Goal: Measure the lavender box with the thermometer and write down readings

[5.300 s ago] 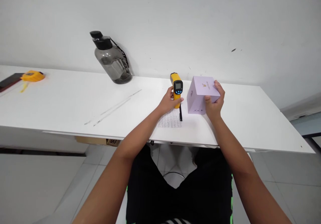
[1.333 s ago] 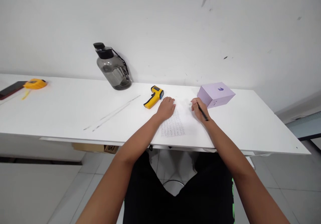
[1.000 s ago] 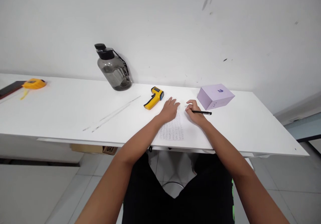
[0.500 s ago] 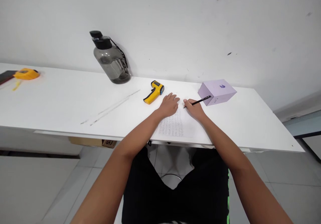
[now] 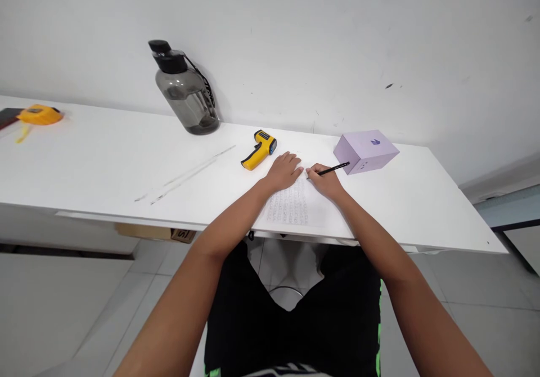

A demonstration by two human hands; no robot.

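Observation:
A sheet of paper (image 5: 288, 207) with rows of handwriting lies at the front of the white table. My left hand (image 5: 285, 171) rests flat on its upper left part, fingers spread. In my right hand (image 5: 325, 180) I hold a black pencil (image 5: 335, 168), its tip down at the paper near my left thumb and its back end leaning up to the right. Just beyond my left hand lies a yellow and black infrared thermometer (image 5: 259, 151). To the right of my right hand is a lilac box (image 5: 371, 151).
A grey water bottle (image 5: 185, 98) with a black cap stands against the wall. Far left, a yellow tape measure (image 5: 41, 115) lies by a dark flat object (image 5: 9, 117). Dark streaks mark the white table (image 5: 101, 163). Below its front edge is a cardboard box (image 5: 143, 231).
My right hand and the pencil tip have shifted slightly left, closer to my left thumb. The whole view has tilted a little. My left hand stays on the paper.

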